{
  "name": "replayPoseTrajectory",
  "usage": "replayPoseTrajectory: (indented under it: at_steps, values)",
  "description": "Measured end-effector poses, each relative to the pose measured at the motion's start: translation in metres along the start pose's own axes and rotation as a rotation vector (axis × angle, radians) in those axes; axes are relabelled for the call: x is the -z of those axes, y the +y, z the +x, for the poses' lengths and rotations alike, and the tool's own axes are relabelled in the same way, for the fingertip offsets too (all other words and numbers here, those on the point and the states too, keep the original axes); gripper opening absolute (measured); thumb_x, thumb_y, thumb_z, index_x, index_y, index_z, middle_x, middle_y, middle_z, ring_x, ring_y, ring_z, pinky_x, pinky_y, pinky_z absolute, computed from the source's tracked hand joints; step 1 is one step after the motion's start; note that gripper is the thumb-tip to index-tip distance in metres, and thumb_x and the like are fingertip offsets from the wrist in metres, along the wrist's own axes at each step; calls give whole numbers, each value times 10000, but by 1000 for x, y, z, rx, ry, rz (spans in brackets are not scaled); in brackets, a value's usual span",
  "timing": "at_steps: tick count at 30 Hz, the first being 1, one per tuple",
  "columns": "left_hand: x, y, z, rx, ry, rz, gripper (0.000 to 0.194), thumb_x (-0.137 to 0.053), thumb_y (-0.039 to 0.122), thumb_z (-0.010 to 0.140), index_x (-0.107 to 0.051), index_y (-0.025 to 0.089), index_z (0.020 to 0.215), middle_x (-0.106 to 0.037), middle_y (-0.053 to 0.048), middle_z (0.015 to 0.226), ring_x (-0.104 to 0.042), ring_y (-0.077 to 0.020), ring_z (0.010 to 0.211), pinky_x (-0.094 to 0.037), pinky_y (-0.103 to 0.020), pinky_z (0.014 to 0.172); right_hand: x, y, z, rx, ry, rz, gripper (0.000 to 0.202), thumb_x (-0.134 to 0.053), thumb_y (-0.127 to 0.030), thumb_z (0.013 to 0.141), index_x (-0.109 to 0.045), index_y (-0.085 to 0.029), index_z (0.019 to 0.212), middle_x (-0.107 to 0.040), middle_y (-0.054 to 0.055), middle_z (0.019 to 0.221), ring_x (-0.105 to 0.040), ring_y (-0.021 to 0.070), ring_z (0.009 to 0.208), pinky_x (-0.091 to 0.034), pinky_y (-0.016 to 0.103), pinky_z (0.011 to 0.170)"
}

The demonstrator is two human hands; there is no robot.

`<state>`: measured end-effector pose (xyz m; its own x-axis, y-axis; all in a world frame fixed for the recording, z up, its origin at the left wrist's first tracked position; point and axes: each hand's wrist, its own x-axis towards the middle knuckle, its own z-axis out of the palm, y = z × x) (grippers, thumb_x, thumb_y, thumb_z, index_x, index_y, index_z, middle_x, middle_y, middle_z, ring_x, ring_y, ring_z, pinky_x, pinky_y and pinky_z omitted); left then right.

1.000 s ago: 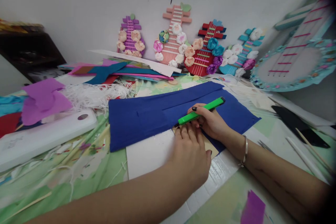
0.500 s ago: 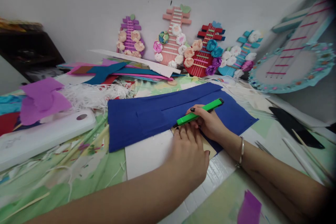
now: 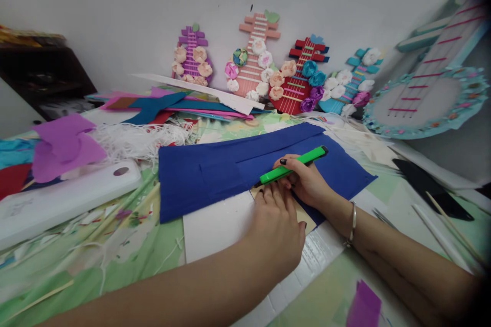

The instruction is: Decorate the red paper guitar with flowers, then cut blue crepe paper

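My right hand (image 3: 307, 181) is wrapped round a green utility knife (image 3: 293, 165) with a black end. Its lower tip points down and left, touching or just over the edge of a sheet of dark blue crepe paper (image 3: 203, 173). My left hand (image 3: 276, 225) lies flat, fingers stretched, just below that tip. Under it is a cream piece of card (image 3: 306, 218), mostly covered by the hand and pressed against the blue paper. Beneath both lies a white board (image 3: 215, 230).
Paper-flowered toy guitars (image 3: 251, 61) lean on the wall behind. At left are a white device (image 3: 69, 202), purple paper pieces (image 3: 65, 145) and a heap of white string (image 3: 140, 138). Tweezers (image 3: 383, 218), a black phone-like slab (image 3: 433, 189) and sticks lie at right.
Both hands and the knife stay almost in place. The whole view has shifted very slightly.
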<state>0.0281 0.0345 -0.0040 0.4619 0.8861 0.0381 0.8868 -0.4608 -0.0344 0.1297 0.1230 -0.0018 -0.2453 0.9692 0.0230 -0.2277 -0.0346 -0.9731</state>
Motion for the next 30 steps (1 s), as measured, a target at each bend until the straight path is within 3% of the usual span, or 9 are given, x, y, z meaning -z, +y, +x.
replayPoseTrajectory:
  at_steps: [17,30]
  values:
    - [-1,-1,0,5,43,28,637,-404,417,949,-408,-38,1395,-460,-313,1382,-475,-405,1273,-423,-495,971,-1,-1,0,9,-3,0,211,-723,-287,637,-554,-177,576,-605,4,571,-414,78,392,-276,222,356]
    - [-3,-1,-1,-9,46,56,617,-380,420,961,-424,-15,1396,-454,-288,1398,-461,-403,1287,-419,-494,994,5,-1,1,33,-12,9,195,-707,-282,673,-572,-173,585,-632,21,639,-425,74,403,-283,227,369]
